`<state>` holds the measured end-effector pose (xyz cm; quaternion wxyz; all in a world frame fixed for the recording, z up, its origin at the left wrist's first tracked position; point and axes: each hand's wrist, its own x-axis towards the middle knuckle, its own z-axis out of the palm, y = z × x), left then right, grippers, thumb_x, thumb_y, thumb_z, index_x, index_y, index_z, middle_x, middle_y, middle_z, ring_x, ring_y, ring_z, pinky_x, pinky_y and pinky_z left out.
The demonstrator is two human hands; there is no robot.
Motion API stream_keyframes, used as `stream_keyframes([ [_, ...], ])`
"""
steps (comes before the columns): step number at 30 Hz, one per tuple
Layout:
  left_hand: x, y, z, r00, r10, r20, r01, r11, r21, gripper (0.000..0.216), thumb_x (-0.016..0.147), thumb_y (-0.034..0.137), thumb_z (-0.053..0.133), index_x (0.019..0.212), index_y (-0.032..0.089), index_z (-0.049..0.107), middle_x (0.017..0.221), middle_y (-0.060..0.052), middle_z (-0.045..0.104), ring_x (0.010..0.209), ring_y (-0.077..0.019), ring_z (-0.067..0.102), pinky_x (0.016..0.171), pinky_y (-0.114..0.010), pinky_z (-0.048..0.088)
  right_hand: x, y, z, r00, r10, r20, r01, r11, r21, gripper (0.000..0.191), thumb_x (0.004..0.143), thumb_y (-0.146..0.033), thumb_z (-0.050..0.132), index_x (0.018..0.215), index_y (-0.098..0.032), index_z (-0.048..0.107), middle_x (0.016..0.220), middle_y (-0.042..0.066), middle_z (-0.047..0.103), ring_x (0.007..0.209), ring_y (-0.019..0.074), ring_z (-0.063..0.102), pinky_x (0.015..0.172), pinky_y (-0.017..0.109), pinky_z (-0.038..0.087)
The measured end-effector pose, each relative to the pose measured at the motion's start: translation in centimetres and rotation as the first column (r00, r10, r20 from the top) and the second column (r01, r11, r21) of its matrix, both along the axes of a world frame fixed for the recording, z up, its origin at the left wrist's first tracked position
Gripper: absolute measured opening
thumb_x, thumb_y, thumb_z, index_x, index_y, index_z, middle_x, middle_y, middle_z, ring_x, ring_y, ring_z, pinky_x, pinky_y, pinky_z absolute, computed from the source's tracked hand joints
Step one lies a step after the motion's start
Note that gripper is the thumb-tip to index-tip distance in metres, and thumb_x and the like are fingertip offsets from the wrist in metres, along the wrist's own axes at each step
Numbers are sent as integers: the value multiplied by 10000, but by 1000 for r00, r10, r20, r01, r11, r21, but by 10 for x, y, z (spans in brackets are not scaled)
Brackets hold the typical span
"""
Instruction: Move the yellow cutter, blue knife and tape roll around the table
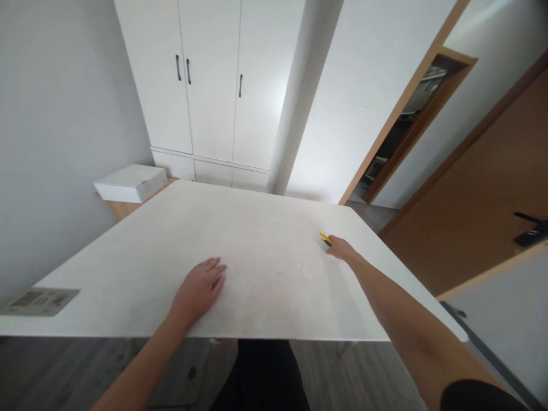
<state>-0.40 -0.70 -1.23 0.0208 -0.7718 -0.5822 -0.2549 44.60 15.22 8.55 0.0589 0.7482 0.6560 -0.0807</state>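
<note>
My left hand lies flat on the white tabletop, near its front edge. Its fingers stretch forward, and no object shows in it. Farther out to the right, my right hand is closed around slim, pen-like yellow and blue things. Their tips stick out past the fingers, toward the left. The rest of them is hidden in the hand, so their exact kind and number cannot be made out. That hand is low over the tabletop; whether it touches the surface is unclear.
A printed label or sheet lies at the table's front left corner. Beyond the left edge, a white box sits on a wooden stand. White cupboards stand behind the table; a brown door is at right.
</note>
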Motion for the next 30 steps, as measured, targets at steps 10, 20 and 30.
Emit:
stream_keyframes([
  [10,8,-9,17,999,44,-10,-45,997,-57,350,937,287,502,1228,197,675,1393,-133,598,1298,-270,540,1128,-457,402,-277,-29,29,766,509,-392,-501,855,131,469,752,-397,755,1135,-215,554,1037,66,698,853,195,627,652,253,435],
  [20,9,-10,26,997,-1,83,5,999,-47,225,902,231,527,1054,207,692,1161,-117,688,1151,-267,603,1068,-470,430,-419,-51,8,661,610,-437,-715,689,-119,385,800,-449,727,1028,-175,581,775,43,687,572,155,600,512,249,433],
  [30,10,-11,23,995,32,99,-24,997,-76,287,928,259,505,1150,189,674,1334,-138,623,1270,-280,537,1117,-480,380,-421,-27,14,756,444,-482,-516,856,-20,367,892,-469,641,1069,-154,574,810,77,681,654,174,632,573,266,486],
])
